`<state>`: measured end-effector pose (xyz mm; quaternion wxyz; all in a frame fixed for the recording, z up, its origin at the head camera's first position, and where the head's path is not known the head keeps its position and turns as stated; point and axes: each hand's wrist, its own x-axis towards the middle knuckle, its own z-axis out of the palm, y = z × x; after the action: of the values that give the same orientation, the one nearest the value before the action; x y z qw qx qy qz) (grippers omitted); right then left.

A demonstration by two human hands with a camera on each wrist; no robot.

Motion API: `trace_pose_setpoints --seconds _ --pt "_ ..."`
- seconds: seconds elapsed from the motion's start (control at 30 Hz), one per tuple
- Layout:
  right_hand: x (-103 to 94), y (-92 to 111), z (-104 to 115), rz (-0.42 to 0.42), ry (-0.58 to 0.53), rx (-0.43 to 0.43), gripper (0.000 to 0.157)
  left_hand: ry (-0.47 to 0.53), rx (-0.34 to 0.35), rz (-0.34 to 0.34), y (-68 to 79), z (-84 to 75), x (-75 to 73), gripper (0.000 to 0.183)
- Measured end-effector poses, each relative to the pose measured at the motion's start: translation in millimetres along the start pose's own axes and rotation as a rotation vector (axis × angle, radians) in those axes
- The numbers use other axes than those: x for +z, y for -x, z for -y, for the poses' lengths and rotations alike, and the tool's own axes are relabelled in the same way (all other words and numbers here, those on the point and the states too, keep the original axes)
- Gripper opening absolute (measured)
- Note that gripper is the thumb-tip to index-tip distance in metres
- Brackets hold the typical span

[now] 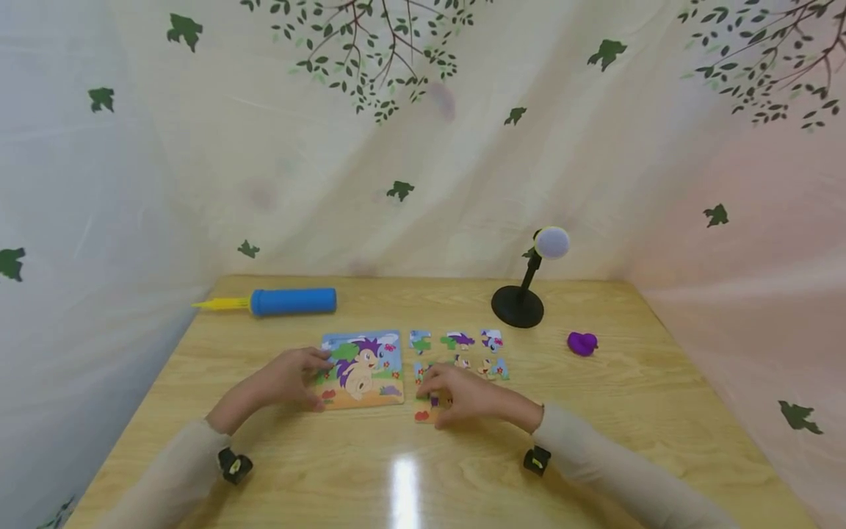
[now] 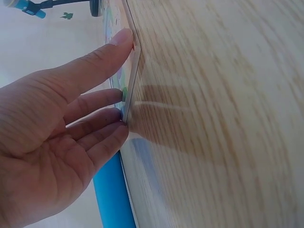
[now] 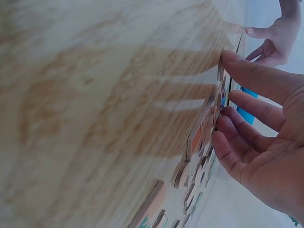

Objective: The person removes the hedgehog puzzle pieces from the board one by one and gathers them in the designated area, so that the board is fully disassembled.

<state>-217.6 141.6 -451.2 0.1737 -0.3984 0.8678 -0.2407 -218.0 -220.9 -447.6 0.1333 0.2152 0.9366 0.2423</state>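
Note:
A picture puzzle board (image 1: pixel 366 367) with a purple-haired hedgehog lies flat on the table. At its left edge is my left hand (image 1: pixel 299 376), thumb near the front corner and fingers on the side, all fairly straight in the left wrist view. Loose puzzle pieces (image 1: pixel 457 340) lie in rows right of the board. Over the left front ones is my right hand (image 1: pixel 463 397), its thumb and fingers spread and touching a piece with orange and red (image 1: pixel 423 416). The right wrist view shows the fingers loosely bent along the edges of the pieces (image 3: pixel 194 142); the hand hides some of them.
Behind the board lies a blue hand pump (image 1: pixel 294 301) with a yellow nozzle. A small lamp (image 1: pixel 518 305) on a black round base stands at the back right, and a purple toy duck (image 1: pixel 582 344) sits in front of it. Patterned cloth (image 1: pixel 317 198) hangs behind the table.

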Motion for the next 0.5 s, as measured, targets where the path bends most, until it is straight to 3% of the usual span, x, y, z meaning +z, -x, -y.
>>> trace_pose_setpoints --seconds 0.37,0.5 --pt "1.7 3.5 1.7 0.005 0.009 -0.017 0.047 -0.016 0.007 0.011 6.0 -2.6 0.0 0.065" --pt "-4.8 3.4 3.3 -0.01 -0.06 -0.004 0.044 -0.032 0.031 0.032 1.8 -3.9 -6.6 0.054"
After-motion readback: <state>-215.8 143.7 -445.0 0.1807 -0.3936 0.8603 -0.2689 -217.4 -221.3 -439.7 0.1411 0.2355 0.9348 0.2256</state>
